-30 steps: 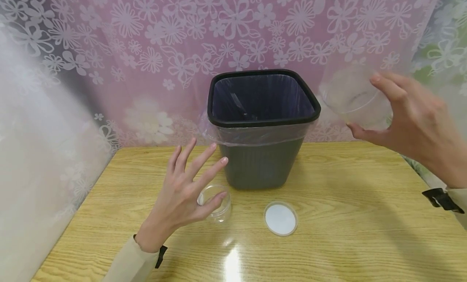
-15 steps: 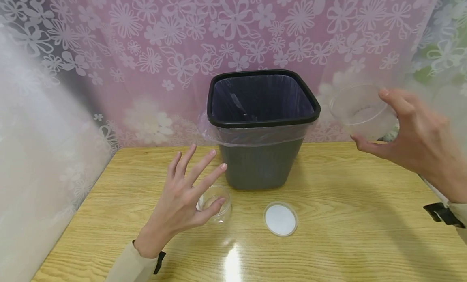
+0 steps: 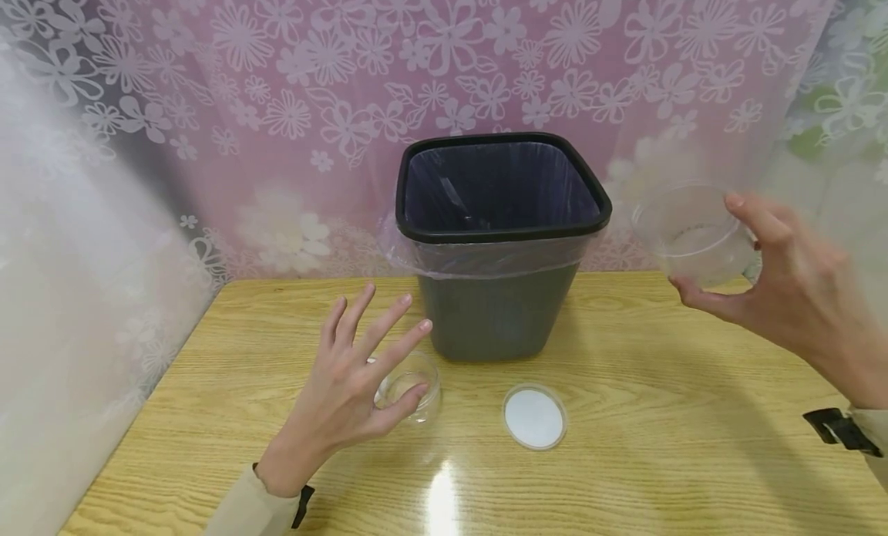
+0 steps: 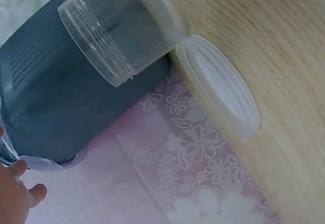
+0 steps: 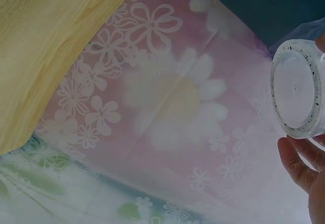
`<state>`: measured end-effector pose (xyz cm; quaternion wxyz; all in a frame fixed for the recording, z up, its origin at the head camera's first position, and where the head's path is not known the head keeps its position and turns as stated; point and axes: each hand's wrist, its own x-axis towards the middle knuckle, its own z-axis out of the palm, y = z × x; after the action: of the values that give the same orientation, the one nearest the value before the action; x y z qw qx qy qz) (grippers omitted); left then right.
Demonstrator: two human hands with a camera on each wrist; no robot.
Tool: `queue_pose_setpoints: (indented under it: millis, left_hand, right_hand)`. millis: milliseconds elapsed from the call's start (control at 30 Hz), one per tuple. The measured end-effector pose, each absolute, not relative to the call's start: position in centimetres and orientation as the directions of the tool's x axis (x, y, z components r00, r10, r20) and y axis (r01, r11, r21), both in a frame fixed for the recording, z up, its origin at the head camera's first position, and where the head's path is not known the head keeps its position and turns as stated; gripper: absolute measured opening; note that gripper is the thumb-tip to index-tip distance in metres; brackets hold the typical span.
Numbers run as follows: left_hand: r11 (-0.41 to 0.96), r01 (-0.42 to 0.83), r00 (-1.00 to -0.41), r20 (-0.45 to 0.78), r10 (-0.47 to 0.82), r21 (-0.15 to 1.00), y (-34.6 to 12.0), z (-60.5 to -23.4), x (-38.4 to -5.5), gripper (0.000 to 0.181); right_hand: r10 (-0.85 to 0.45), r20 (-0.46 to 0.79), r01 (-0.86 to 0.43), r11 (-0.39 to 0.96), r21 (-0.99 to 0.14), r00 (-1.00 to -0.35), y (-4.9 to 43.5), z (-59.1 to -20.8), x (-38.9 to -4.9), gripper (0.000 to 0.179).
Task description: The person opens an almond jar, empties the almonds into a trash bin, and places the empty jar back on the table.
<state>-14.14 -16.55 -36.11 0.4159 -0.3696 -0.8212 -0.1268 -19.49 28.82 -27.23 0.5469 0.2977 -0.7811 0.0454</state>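
Note:
My right hand (image 3: 805, 281) holds a clear plastic tub (image 3: 694, 227) in the air to the right of the bin, thumb and fingers on its sides. The tub is tilted; in the right wrist view its base (image 5: 297, 92) shows dark specks around the ring. My left hand (image 3: 350, 378), fingers spread, hovers by a clear screw-thread jar (image 4: 122, 31) standing uncapped on the table, partly hidden by the hand in the head view. A whitish lid (image 4: 218, 84) lies beside the jar in the left wrist view. Right of the jar is a round lid with a white disc (image 3: 533, 417).
A dark grey bin (image 3: 496, 312) with a black rim and a thin purplish liner stands at the table's far side, its top uncovered. The wood-grain table (image 3: 645, 459) ends at a pink floral curtain (image 3: 333, 119).
My right hand has come down with the tub and shifted slightly right. My left hand has drifted slightly toward the near side, fingers still spread. Bin, jar and lids stay put.

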Motion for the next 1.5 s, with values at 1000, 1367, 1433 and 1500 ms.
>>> queue_pose_setpoints:
  millis: [1000, 1367, 1433, 1500]
  left_hand:
    - [0.703, 0.709, -0.510, 0.648, 0.566, -0.057, -17.1, -38.3, -13.3, 0.060]
    - [0.696, 0.716, -0.522, 0.617, 0.589, -0.058, -17.3, -38.9, -13.0, 0.060]
    - [0.693, 0.719, -0.528, 0.604, 0.596, -0.056, -17.4, -39.0, -13.0, 0.060]
    - [0.691, 0.720, -0.534, 0.594, 0.602, -0.053, -17.4, -39.1, -13.0, 0.060]
  right_hand:
    - [-0.419, 0.864, -0.557, 0.803, 0.211, -0.277, 29.6, -31.1, -18.3, 0.087]
    - [-0.482, 0.826, -0.584, 0.773, 0.246, -0.291, 29.9, -32.6, -18.0, 0.082]
    - [-0.492, 0.818, -0.589, 0.769, 0.248, -0.299, 29.9, -32.9, -17.9, 0.082]
    - [-0.504, 0.806, -0.599, 0.762, 0.246, -0.310, 30.0, -33.3, -17.8, 0.081]
